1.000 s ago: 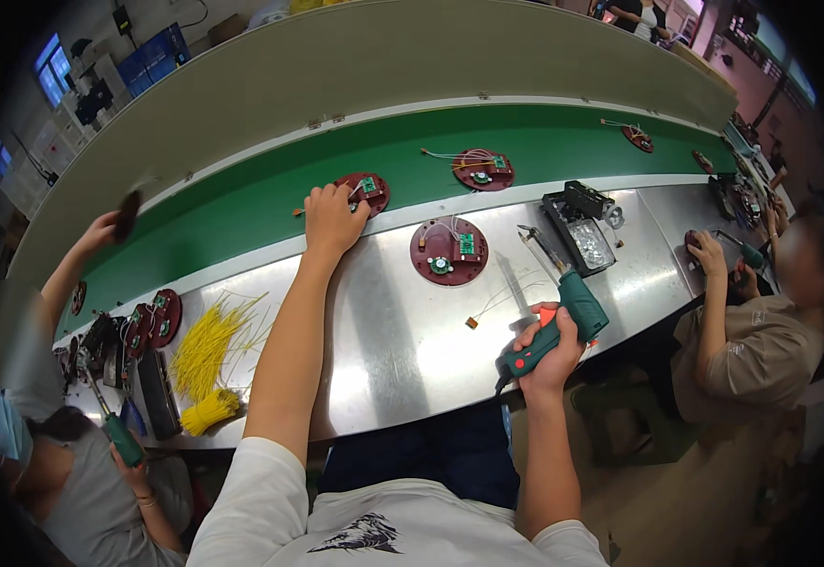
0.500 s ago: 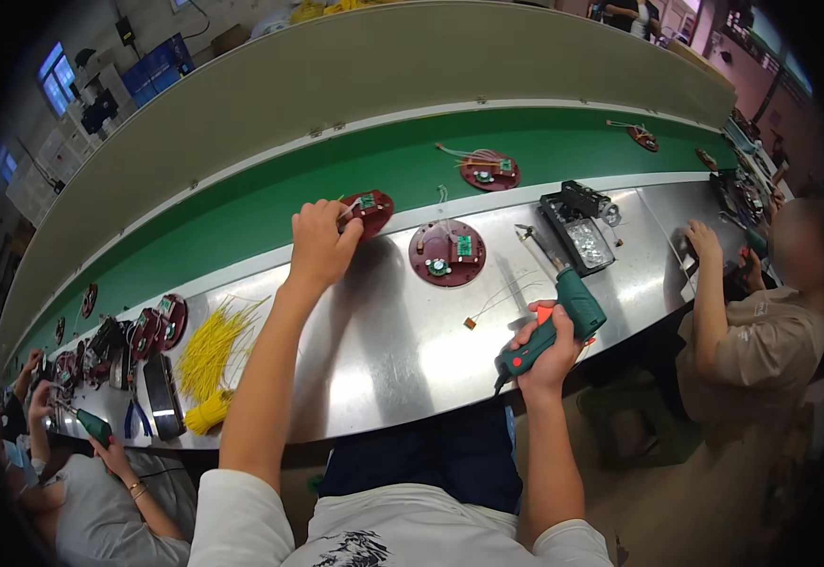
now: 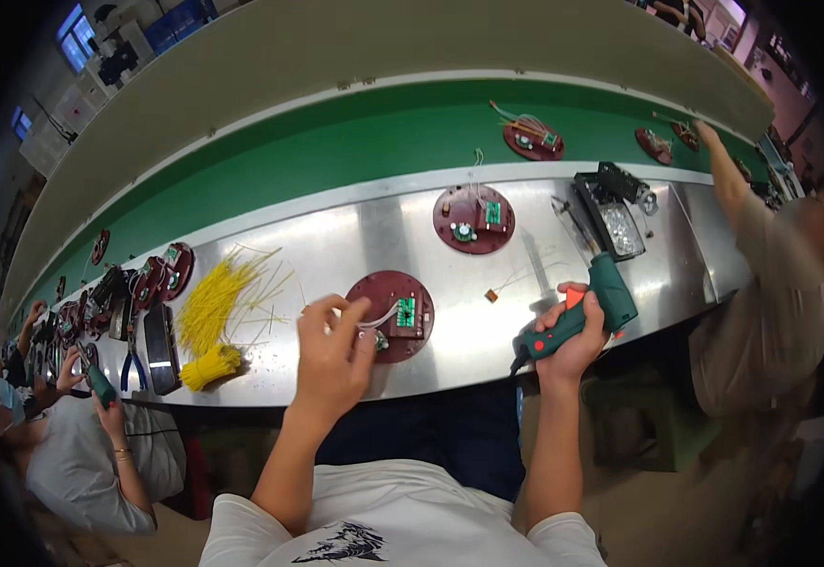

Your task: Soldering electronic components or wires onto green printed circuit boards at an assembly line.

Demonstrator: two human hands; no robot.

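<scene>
A round maroon plate [image 3: 386, 283] with a green terminal block and small circuit parts lies on the metal bench close in front of me. My left hand [image 3: 329, 354] is at its left side, fingers curled together around the white wires [image 3: 377, 322] that run to the block. In my right hand [image 3: 573, 342] is a green soldering gun [image 3: 612, 295] with a red trigger, its metal tip pointing up and away, off the plate. A second maroon plate [image 3: 473, 236] with white wires lies farther back. Between it and the soldering gun lies a small brown part [image 3: 491, 296] with thin leads.
Yellow wires [image 3: 212, 307] lie left, beside a black tray [image 3: 160, 350] and blue-handled pliers [image 3: 132, 370]. At right stands a black box [image 3: 617, 222] of clear pieces. More plates [image 3: 533, 142] sit on the green belt [image 3: 384, 128]. People work on both sides.
My left hand has brought the maroon plate from the belt's edge down onto the bench before me. My right hand still holds the soldering gun. The person at right now reaches toward the belt.
</scene>
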